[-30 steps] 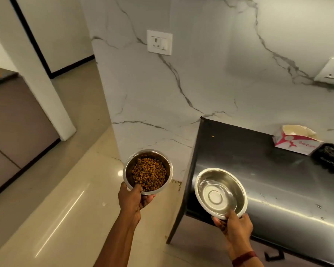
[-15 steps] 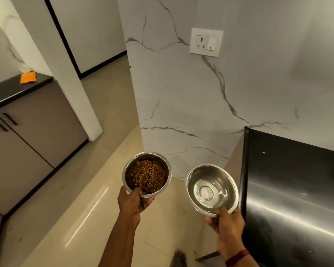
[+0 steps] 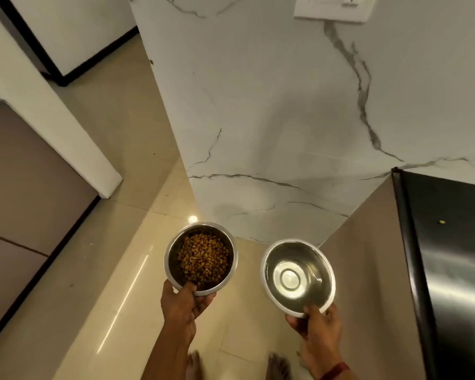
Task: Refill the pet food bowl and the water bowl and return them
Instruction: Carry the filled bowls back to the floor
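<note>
Facing a veined marble wall [image 3: 285, 119] across the far side, closer than a second ago, with the view swung left and tipped down. Below and left of it, glossy beige floor [image 3: 99, 270], now lying under both bowls in place of worktop. At the right edge, only a strip of the black counter [image 3: 455, 256], slid aside since a moment back; gone from sight with it, the red-printed carton and the dark bundle. On the left, brown cabinet [image 3: 25, 174] fronts behind a white pillar [image 3: 47, 111]. Near centre, carried level and apart: the food bowl [image 3: 172, 259] on the left, heaped with brown kibble [image 3: 203, 259], and the water bowl [image 3: 317, 259] on the right, clear of the counter edge, shiny inside, water level hard to make out. Clamped on the near rim of the food bowl, the left hand [image 3: 181, 305], thumb over the edge and fingers beneath; pinching the near rim of the water bowl the same way, the right hand [image 3: 318, 330], with a red band [image 3: 337, 370] at the wrist. Newly visible at the near edge, blurred bare feet [image 3: 194, 363]. Reads as past the filling and into the carry-back, with only the setting-down left; worth keeping the water bowl level against slopping. At the top edge, a cropped white socket [image 3: 332, 6]. On the counter, one small crumb [image 3: 441, 222]. No brand, label or writing legible anywhere.
</note>
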